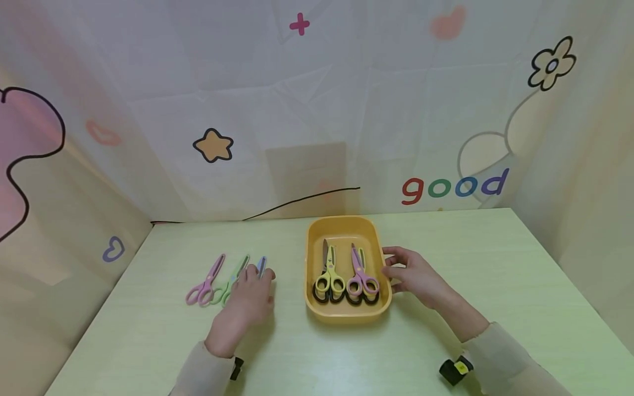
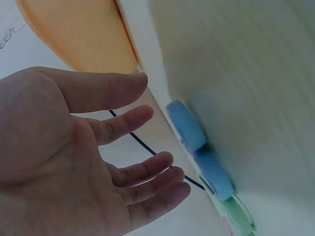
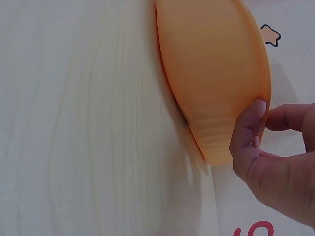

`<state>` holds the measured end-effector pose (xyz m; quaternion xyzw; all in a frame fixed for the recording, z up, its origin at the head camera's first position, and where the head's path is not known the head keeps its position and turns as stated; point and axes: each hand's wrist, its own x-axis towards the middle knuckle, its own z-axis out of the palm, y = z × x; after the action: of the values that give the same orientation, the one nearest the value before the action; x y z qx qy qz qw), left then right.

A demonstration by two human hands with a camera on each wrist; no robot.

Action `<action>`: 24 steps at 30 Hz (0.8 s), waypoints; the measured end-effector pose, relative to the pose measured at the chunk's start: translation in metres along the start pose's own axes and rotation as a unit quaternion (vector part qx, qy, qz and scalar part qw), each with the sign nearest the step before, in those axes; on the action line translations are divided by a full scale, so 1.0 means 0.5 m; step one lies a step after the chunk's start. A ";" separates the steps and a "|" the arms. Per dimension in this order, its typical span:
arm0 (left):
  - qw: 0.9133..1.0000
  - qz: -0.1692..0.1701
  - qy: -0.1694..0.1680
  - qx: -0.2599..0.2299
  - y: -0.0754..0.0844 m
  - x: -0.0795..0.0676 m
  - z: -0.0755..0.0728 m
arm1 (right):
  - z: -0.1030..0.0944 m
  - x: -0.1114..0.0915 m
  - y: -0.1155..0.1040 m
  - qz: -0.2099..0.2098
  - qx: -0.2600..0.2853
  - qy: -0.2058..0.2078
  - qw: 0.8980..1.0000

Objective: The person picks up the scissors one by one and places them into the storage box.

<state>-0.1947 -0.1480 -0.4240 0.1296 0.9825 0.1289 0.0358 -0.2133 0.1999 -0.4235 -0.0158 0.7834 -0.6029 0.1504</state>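
Two hands work: left hand [image 1: 250, 300] hovers open-fingered above blue scissors [image 1: 261, 266], right hand [image 1: 413, 275] pinches the tray [image 1: 317, 234] rim.

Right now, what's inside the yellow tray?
Inside the yellow tray lie yellow scissors and purple scissors. Dark handles peek out beneath them, so more seems stacked below, but how many is covered.

The left hand [image 1: 250, 300] is reaching forward with fingers loose and spread. The right hand [image 1: 413, 278] is stretching sideways, thumb and fingers pinching.
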 end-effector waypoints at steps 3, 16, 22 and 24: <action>1.000 -0.005 -0.012 0.001 -0.006 -0.002 0.001 | 0.001 0.000 0.000 0.002 0.001 0.000 1.000; 0.999 -0.013 -0.033 0.023 -0.019 -0.003 -0.002 | 0.001 -0.001 -0.001 0.004 0.004 0.000 1.000; 0.999 -0.015 -0.029 0.017 -0.023 -0.001 0.000 | 0.001 0.000 -0.001 0.002 0.006 -0.002 1.000; 0.999 -0.012 -0.027 0.012 -0.024 0.000 0.001 | 0.001 0.000 -0.001 0.001 0.006 -0.002 1.000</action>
<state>-0.1977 -0.1588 -0.4275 0.1213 0.9841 0.1134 0.0622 -0.2135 0.1995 -0.4231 -0.0151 0.7795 -0.6072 0.1530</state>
